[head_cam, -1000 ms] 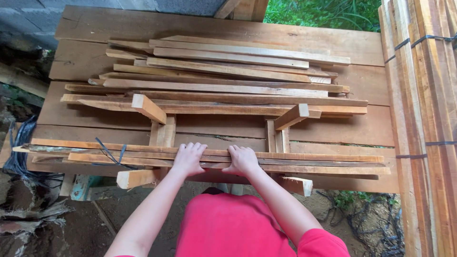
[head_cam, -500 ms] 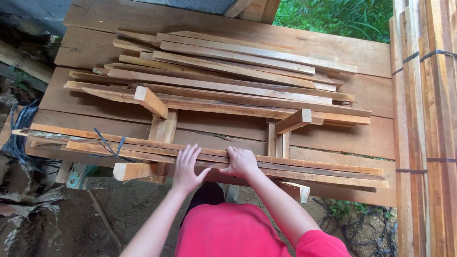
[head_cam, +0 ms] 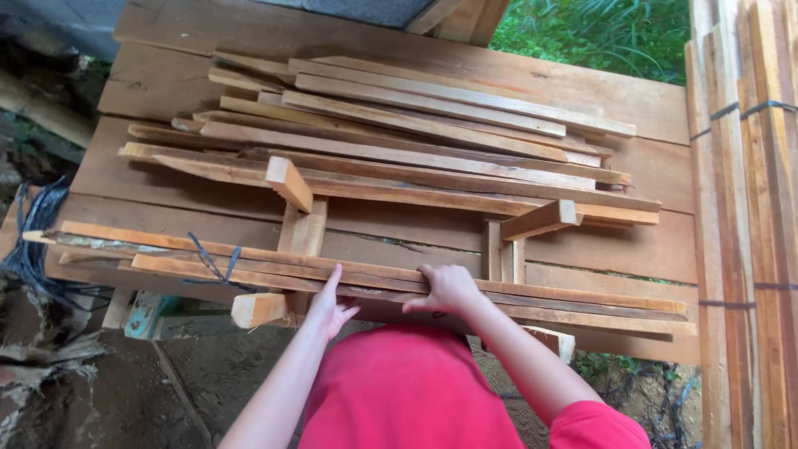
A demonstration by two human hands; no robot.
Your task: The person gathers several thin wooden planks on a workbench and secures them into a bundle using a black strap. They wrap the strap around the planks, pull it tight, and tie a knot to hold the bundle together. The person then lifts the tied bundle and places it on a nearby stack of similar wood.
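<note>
A bundle of long thin wooden slats (head_cam: pixel 532 293) lies along the near edge of a plank workbench (head_cam: pixel 166 83), tied at its left end with dark cord (head_cam: pixel 214 264). My right hand (head_cam: pixel 447 288) curls over the front of this bundle near its middle. My left hand (head_cam: pixel 331 304) is beside it, fingers spread, fingertips touching the bundle's underside edge. A larger loose pile of slats (head_cam: pixel 416 141) lies further back. Two pairs of short wooden blocks (head_cam: pixel 291 193) (head_cam: pixel 532 223) stand between the bundle and the pile. My red shirt fills the bottom of the view.
A tall stack of strapped planks (head_cam: pixel 748 208) stands at the right edge. Dark cables (head_cam: pixel 33 241) hang off the bench's left side above dirt and rubble. Green plants (head_cam: pixel 598 33) show behind the bench.
My left hand has slid off the top of the bundle and opened, now touching only its front edge. The right hand stays curled on the slats. The view has shifted slightly.
</note>
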